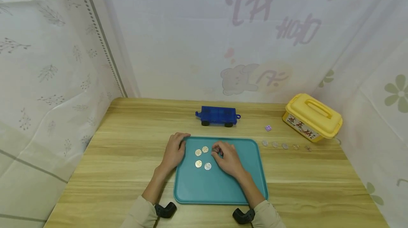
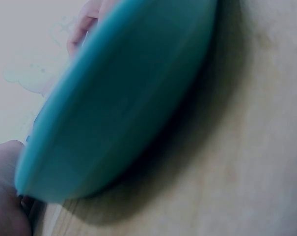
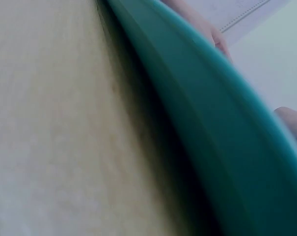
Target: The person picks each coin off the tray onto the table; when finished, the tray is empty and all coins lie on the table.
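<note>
A teal tray lies on the table with several round, shiny coin-like discs in its upper left part. My right hand is over the tray with its fingers bent, pinching a small dark coin-like disc partly covered by the fingers. My left hand rests at the tray's upper left corner, its fingers loosely bent along the rim. Both wrist views mostly show the tray's outer wall, with only parts of the hands beyond it.
Behind the tray stands a blue toy wagon with dark wheels. To the right, several discs lie in a row, with a small purple piece above them. A yellow lidded box with a handle sits at the back right.
</note>
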The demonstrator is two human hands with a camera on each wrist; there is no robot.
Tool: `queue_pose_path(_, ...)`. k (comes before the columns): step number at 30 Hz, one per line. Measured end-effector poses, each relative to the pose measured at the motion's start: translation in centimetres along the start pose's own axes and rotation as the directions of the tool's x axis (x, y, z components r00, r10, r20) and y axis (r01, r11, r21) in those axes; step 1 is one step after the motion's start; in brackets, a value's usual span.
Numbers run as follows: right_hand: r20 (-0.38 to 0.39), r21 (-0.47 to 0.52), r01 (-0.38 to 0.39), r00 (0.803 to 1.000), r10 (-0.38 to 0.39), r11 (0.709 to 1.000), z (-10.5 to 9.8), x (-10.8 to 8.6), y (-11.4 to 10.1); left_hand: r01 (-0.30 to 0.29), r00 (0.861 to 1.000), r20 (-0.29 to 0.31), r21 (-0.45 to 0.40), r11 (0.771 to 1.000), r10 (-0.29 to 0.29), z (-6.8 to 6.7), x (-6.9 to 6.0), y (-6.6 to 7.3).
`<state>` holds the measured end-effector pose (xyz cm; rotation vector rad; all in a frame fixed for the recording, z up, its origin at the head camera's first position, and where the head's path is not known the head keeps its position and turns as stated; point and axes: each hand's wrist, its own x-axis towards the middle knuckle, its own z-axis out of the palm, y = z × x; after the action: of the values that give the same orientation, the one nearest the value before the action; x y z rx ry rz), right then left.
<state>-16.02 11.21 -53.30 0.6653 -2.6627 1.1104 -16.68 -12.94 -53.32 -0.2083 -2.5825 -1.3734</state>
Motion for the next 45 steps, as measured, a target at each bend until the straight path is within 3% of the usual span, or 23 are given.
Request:
queue_pose_path(33,-0.014,0.026,-0.010,1.000,0.010,1.000,0.0,-0.1,-0.5,0.012,1.000,0.001,0.015,1.000,-0.012,0.0,-0.1,-0.4)
queue_pose_path(45,-0.011,0.209,-0.123,0.992,0.128,0.970,-1.5,0.1,-0.7,-0.009,1.000,-0.017,0.008,1.000,0.009,0.1,-0.1,-0.1)
